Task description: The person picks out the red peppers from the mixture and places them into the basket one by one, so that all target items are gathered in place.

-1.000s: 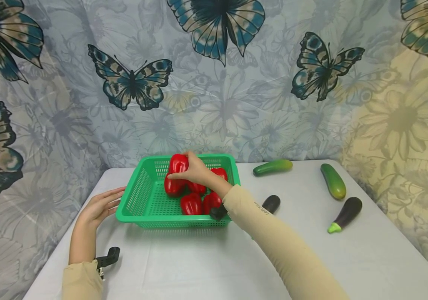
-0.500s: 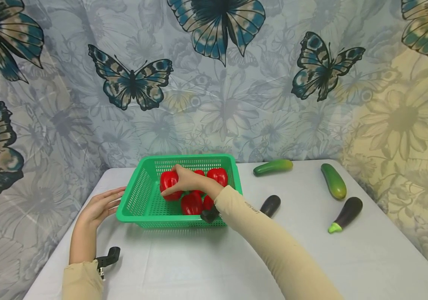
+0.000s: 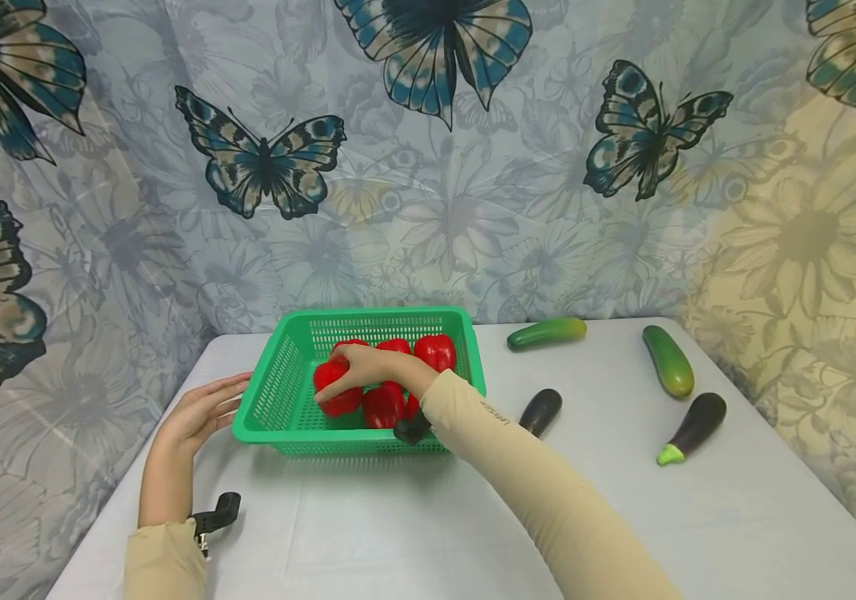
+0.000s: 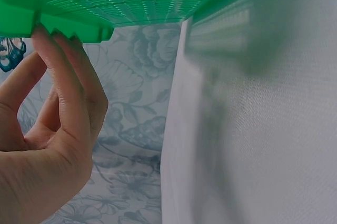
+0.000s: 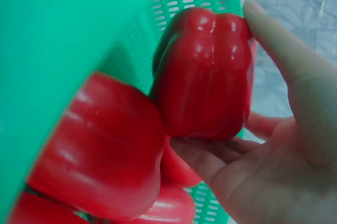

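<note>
A green plastic basket [image 3: 356, 437] with slotted walls stands on the white table. Inside it my right hand [image 3: 367, 367] grips a red bell pepper [image 3: 335, 398], thumb on one side and fingers on the other, as the right wrist view also shows the pepper [image 5: 208, 77]. Several more red bell peppers [image 3: 435, 352] lie in the basket, one bell pepper [image 5: 108, 150] right beside the gripped one. My left hand [image 3: 198, 415] rests its fingertips at the basket's left side; in the left wrist view the fingers [image 4: 66, 84] reach up to the basket's rim [image 4: 73, 29].
Right of the basket lie a zucchini [image 3: 546, 333] near the back edge and an eggplant [image 3: 541, 412] partly behind my right sleeve. Farther right are another zucchini [image 3: 668, 362] and another eggplant [image 3: 692, 428]. A butterfly-patterned cloth [image 3: 435, 225] hangs behind the table.
My right hand has lowered the gripped bell pepper toward the basket's front left, away from the peppers at the back. My left hand has stayed at the basket's side.
</note>
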{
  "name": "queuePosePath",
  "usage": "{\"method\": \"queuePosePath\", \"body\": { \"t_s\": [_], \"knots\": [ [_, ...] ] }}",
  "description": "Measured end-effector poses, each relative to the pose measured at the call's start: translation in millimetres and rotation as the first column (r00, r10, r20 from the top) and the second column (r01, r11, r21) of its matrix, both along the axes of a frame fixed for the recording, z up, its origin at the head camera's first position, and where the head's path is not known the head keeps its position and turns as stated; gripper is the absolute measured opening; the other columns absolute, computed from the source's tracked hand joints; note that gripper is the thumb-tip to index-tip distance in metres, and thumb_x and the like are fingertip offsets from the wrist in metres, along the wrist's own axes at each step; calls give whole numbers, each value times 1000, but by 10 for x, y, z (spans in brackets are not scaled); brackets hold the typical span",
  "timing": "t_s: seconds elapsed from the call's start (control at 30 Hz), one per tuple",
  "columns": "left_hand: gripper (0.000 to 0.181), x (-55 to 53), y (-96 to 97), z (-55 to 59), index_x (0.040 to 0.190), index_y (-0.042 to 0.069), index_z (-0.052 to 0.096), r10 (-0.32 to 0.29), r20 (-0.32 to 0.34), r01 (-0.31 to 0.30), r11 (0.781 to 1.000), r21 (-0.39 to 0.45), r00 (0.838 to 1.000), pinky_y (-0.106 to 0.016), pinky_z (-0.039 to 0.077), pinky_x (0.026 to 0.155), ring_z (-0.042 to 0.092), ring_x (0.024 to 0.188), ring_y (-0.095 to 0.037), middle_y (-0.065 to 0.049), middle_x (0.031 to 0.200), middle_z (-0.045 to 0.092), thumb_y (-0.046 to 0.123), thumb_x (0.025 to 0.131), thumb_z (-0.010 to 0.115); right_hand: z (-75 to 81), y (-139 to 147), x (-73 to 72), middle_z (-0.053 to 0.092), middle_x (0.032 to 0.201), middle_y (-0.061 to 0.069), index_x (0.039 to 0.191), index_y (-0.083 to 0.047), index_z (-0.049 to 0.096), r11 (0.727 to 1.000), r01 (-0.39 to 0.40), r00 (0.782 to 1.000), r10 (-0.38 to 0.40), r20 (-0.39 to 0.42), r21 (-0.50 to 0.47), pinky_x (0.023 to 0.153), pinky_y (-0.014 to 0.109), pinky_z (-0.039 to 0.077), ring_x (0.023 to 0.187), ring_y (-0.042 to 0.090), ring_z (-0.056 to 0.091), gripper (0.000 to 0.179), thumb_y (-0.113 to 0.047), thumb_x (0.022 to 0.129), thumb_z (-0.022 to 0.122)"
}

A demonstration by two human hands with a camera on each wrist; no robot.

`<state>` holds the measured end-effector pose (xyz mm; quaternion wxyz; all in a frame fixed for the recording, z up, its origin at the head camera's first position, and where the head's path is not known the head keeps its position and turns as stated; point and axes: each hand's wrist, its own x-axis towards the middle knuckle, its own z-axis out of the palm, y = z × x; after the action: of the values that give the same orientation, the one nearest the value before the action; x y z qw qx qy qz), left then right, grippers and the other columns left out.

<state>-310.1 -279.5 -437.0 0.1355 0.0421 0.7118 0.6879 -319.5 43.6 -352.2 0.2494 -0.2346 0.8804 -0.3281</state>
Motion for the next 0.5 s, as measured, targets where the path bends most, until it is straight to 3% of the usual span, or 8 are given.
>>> {"method": "queuePosePath", "body": {
  "t_s": [0.2,0.5],
  "knots": [
    [25,77,57,110,122,25,67,29,42,-29,1000,-3,999,-20,55,82,67,96,0,24,103,67,22,98,60,-7,-56,16,49,135,1,146,-9,38,994,-50,999,50,3,99,92,34,53,123,17,45,84,-51,82,72],
    [26,60,63,89,123,26,66,33,18,-33,999,-44,999,-22,55,84,66,97,1,25,104,66,25,98,61,-30,-96,35,50,134,1,145,-9,40,978,-123,992,119,33,167,92,36,53,122,16,44,84,-51,81,73]
  ]
}}
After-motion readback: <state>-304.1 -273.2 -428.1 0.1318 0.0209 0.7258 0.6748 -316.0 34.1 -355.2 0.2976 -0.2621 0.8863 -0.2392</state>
